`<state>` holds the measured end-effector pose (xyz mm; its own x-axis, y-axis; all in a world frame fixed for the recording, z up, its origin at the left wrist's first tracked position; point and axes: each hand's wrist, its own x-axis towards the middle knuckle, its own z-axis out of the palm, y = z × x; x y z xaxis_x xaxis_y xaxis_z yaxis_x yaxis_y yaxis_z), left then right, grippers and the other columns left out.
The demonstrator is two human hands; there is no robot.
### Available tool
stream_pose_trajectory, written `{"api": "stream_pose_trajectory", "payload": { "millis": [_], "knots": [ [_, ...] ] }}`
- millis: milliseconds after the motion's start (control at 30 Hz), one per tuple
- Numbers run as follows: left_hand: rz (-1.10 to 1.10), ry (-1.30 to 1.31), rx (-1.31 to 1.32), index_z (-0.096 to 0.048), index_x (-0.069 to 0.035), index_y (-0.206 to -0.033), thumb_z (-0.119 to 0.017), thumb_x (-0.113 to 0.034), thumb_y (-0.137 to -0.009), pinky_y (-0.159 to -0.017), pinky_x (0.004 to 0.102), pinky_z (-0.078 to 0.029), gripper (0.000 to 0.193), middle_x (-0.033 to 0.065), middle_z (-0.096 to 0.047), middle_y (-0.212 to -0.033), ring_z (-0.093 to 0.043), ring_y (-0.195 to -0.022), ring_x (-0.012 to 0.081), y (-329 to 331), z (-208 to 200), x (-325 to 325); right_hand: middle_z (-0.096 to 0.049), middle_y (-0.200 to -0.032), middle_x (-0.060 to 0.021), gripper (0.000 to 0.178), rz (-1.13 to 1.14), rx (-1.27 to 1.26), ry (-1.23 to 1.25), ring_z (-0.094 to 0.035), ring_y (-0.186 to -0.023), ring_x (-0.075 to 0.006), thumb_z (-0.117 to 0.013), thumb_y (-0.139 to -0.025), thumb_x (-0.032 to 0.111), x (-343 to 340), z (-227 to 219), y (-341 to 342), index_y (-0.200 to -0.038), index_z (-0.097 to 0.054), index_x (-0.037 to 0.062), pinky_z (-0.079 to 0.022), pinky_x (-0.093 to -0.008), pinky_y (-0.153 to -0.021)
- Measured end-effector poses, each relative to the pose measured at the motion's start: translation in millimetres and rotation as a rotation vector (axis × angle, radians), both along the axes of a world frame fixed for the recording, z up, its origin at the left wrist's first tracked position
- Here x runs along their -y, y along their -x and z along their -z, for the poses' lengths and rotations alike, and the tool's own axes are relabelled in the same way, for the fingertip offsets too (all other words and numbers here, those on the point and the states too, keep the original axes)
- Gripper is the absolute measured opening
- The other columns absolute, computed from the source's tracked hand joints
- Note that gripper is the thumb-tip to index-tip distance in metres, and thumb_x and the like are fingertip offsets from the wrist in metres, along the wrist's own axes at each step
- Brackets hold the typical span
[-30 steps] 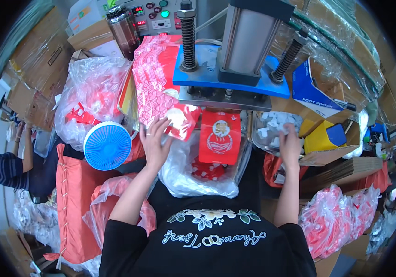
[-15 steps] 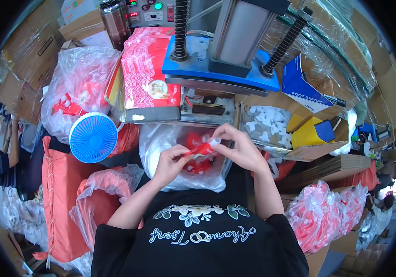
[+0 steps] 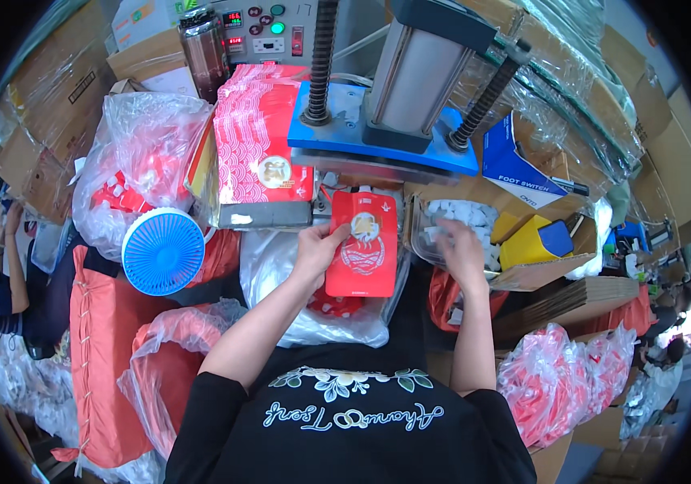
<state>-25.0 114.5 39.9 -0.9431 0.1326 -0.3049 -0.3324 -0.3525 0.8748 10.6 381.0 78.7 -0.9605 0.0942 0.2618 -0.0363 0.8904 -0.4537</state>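
My left hand (image 3: 319,248) is closed on the left edge of a flat red pouch (image 3: 372,270) with a gold emblem and white line drawing. The pouch's top edge sits at the front of a press (image 3: 382,149) with a blue plate, just below its blurred lower bar. Over a clear container of small white plastic pieces (image 3: 468,213) is my right hand (image 3: 462,254). Its fingers are blurred against the pieces, so I cannot tell whether they grip one. Beneath the held pouch lies an open clear plastic bag (image 3: 277,270) with more red items inside.
A stack of red patterned pouches (image 3: 253,137) lies left of the press. Nearby stand a blue round fan (image 3: 162,252) and a plastic bag of red items (image 3: 140,153). To the right are a yellow foot switch (image 3: 527,242) and an open cardboard box (image 3: 547,270).
Both hands were together on a crumpled red pouch and a white piece above the bag. Now the left holds a pouch flat at the press, while the right has moved rightward to the white pieces.
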Motion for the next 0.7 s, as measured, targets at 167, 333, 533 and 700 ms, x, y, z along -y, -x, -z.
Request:
{"api": "stream_pose_trajectory", "payload": {
  "millis": [167,333,533,700],
  "knots": [
    [-0.007,-0.015,0.035,-0.069,0.007,-0.099,-0.069,-0.016,-0.09,-0.061,0.0268,-0.053,0.024,0.0089,-0.071,-0.083,-0.066,-0.069,0.0121,10,3,1,-0.065,-0.098,-0.0151,0.02,-0.074,-0.112,-0.138,-0.063,-0.094,-0.0341,-0.067,-0.083,0.011,-1,37,10,-0.102,-0.069,0.0037,-0.049,-0.0408,-0.081],
    [-0.287,1.022,-0.788,-0.059,-0.004,-0.127,-0.075,-0.032,-0.083,-0.093,0.0434,-0.047,0.054,0.0154,-0.063,-0.124,-0.061,-0.113,0.0322,40,-18,63,-0.064,-0.085,-0.0115,0.018,-0.026,-0.139,0.25,-0.061,-0.072,-0.0204,-0.065,-0.088,0.01,-10,33,10,-0.104,-0.068,0.0016,-0.049,-0.0322,-0.068],
    [-0.18,1.377,-0.837,-0.066,-0.014,-0.118,-0.071,-0.016,-0.082,-0.115,0.0534,-0.015,0.037,0.0048,-0.063,-0.124,-0.051,-0.127,0.0259,4,27,121,-0.064,-0.096,-0.0019,0.022,-0.067,0.012,0.676,-0.054,-0.081,-0.0083,-0.062,-0.091,0.006,-11,24,6,-0.112,-0.068,0.0045,-0.046,-0.0236,-0.07],
    [-0.183,0.899,-0.763,-0.07,-0.002,-0.096,-0.068,-0.001,-0.082,-0.084,0.0301,-0.046,0.014,0.0073,-0.07,-0.089,-0.065,-0.087,0.0174,-20,-20,101,-0.069,-0.096,-0.0015,0.032,-0.145,-0.027,0.649,-0.058,-0.087,-0.0084,-0.072,-0.082,0.004,27,-13,0,-0.114,-0.065,0.0034,-0.047,-0.0246,-0.076]
  ]
}}
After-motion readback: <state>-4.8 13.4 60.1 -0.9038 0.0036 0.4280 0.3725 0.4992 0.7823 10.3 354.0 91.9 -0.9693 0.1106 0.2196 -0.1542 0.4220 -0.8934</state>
